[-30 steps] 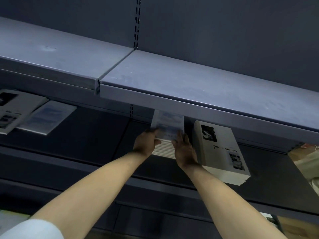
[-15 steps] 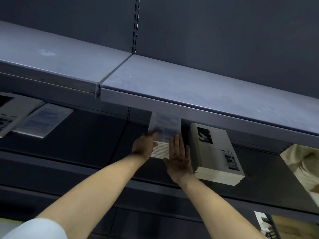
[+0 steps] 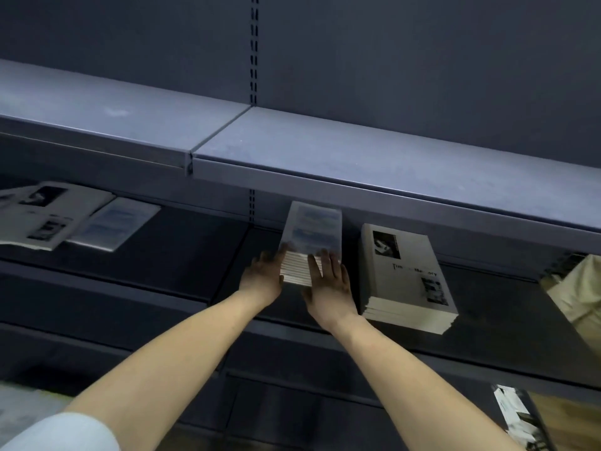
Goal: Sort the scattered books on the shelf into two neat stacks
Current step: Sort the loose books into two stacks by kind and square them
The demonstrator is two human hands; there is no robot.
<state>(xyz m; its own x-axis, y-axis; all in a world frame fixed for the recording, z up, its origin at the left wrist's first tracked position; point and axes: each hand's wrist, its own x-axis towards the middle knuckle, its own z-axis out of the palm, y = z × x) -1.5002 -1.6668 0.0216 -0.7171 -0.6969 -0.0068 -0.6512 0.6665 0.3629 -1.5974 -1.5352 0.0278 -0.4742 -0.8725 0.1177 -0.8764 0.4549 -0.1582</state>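
Between both hands on the shelf point(image 3: 182, 255) sits the blue-covered stack point(image 3: 310, 237), long axis running away, left hand point(image 3: 262, 278) flat against its left edge, right hand point(image 3: 330, 284) flat-fingered on its near end, neither gripping.

Both hands, left point(image 3: 264, 277) and right point(image 3: 329, 281), press flat against the blue-covered stack point(image 3: 310, 242) beside the grey stack point(image 3: 408, 281).
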